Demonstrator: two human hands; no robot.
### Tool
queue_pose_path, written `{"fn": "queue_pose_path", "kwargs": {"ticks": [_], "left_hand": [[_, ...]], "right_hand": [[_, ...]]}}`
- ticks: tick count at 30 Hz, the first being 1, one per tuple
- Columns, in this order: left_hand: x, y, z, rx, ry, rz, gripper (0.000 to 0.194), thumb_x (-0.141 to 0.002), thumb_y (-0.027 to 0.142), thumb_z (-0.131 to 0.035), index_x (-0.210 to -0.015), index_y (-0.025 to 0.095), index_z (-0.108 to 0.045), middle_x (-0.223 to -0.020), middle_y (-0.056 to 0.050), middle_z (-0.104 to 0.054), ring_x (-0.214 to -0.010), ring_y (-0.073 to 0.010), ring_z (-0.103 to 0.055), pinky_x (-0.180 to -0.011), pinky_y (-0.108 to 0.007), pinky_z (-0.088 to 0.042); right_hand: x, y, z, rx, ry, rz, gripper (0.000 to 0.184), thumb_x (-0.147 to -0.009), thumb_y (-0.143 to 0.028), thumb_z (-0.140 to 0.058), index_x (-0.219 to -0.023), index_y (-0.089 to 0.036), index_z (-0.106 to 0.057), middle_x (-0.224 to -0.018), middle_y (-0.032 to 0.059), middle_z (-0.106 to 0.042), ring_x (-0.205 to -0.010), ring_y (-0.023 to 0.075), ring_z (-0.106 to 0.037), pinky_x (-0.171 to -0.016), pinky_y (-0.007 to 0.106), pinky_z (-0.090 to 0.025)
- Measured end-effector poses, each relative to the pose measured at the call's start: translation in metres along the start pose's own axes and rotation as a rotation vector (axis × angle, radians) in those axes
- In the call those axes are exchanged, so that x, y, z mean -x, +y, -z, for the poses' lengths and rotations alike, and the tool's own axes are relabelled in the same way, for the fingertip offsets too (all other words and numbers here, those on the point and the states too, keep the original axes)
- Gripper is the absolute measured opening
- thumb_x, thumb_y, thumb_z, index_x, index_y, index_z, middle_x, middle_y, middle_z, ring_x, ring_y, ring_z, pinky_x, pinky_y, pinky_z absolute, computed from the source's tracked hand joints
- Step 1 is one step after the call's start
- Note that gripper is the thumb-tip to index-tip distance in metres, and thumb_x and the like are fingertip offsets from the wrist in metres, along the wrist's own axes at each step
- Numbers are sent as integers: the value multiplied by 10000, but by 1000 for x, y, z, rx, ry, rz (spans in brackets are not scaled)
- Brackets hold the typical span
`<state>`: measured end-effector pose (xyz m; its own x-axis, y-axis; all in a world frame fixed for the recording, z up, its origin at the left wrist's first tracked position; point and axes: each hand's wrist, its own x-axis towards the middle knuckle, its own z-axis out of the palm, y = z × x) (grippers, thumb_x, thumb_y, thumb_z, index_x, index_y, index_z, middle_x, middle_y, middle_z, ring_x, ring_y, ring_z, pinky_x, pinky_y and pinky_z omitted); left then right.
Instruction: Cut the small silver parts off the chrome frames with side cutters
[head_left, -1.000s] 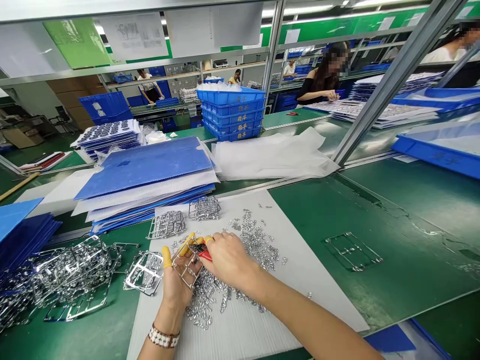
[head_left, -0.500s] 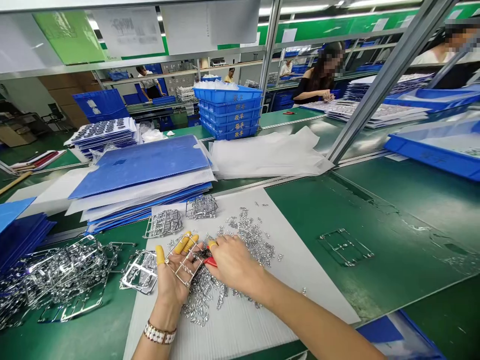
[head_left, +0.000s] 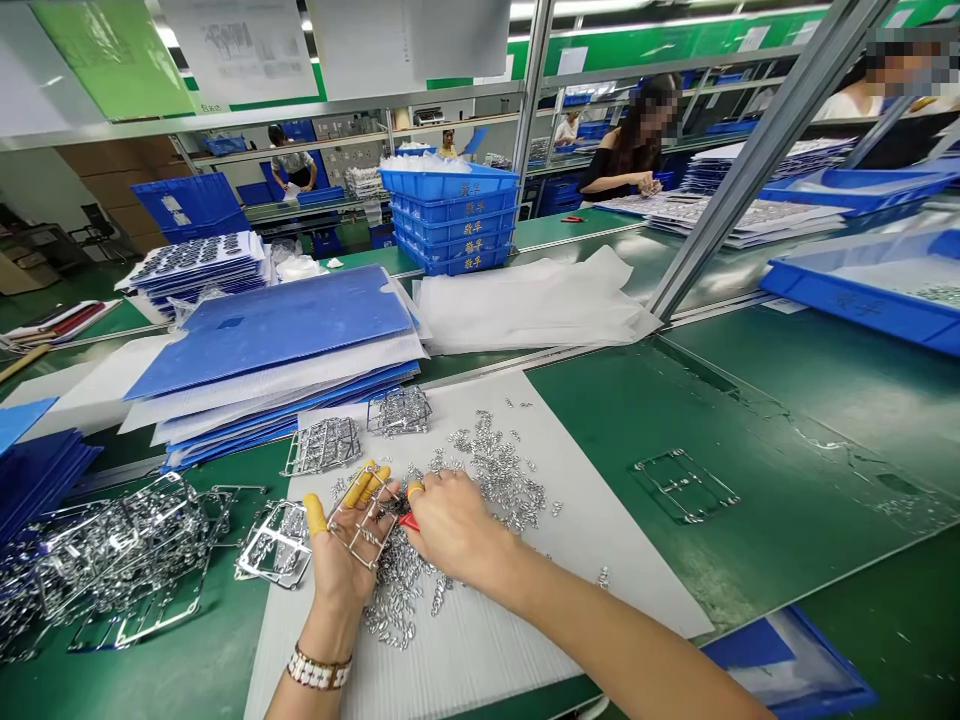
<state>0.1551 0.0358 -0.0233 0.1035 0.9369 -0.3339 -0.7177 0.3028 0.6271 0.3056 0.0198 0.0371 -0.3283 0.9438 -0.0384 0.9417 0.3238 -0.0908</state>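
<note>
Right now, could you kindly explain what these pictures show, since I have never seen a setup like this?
This is a view from a camera worn on a person's head, looking down at their own bare hands. The left hand, with yellow finger cots on its fingers, holds a shiny metal frame. The right hand grips red-handled cutters. Beneath them, a white plastic sheet carries many small loose metal pieces. More frames lie heaped on the green bench to the left.
</note>
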Motion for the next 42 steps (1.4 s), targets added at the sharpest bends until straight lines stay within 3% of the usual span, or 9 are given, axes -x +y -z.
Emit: {"fn": "queue_pose_path", "kwargs": {"ticks": [5, 10, 16, 24, 29, 35, 42], "left_hand": [[1, 4, 0, 29, 14, -14, 728, -858, 682, -341, -1129, 96, -676, -1264, -217, -612, -1080, -343, -627, -725, -397, -562], [1, 9, -2, 86, 12, -25, 747, -857, 689, -330, -1190, 96, -640, -1238, -228, -622, -1064, -342, -632, -630, -372, -562], [3, 8, -7, 64, 73, -51, 725, -838, 709, -349, -1138, 135, -675, -1213, -189, -645, -1062, -330, -633, -782, -433, -533], [4, 8, -10, 61, 105, -71, 721, -870, 682, -303, -1072, 112, -695, -1182, -188, -663, -1033, -315, -649, -743, -378, -537], [5, 7, -7, 38, 63, -72, 755, -845, 715, -326, -1094, 102, -688, -1141, -200, -681, -1001, -291, -662, -731, -347, -536], [3, 6, -4, 19, 69, -90, 746, -836, 720, -345, -1066, 110, -707, -1120, -189, -694, -1002, -288, -662, -705, -330, -531], [7, 2, -6, -102, 70, -201, 716, -818, 737, -358, -1054, 170, -725, -1163, -143, -686, -1053, -305, -640, -844, -398, -502]], "right_hand": [[1, -1, 1, -7, -11, 23, 205, -874, -278, -569, -949, -108, -655, -870, 151, -674, -831, 258, -639, -720, 347, -472], [6, -6, 4, -32, 6, 22, 299, -852, -363, -593, -993, -105, -650, -924, 156, -672, -917, 313, -615, -801, 428, -468], [8, -19, 2, -60, -24, 56, 320, -867, -384, -557, -989, -106, -659, -949, 163, -669, -921, 314, -607, -828, 453, -454], [4, -21, 3, -69, -22, 59, 310, -865, -374, -558, -984, -105, -657, -956, 163, -669, -940, 321, -603, -826, 454, -454], [5, -20, 4, -94, -38, 65, 306, -872, -372, -545, -1004, -119, -655, -959, 147, -673, -942, 314, -610, -829, 449, -459], [5, -23, -2, -47, 3, 81, 266, -855, -344, -584, -964, -111, -647, -890, 154, -668, -870, 300, -629, -745, 402, -476], [8, -17, 0, -9, 20, 74, 200, -824, -273, -617, -948, -119, -646, -876, 129, -671, -852, 282, -632, -743, 381, -475]]}}
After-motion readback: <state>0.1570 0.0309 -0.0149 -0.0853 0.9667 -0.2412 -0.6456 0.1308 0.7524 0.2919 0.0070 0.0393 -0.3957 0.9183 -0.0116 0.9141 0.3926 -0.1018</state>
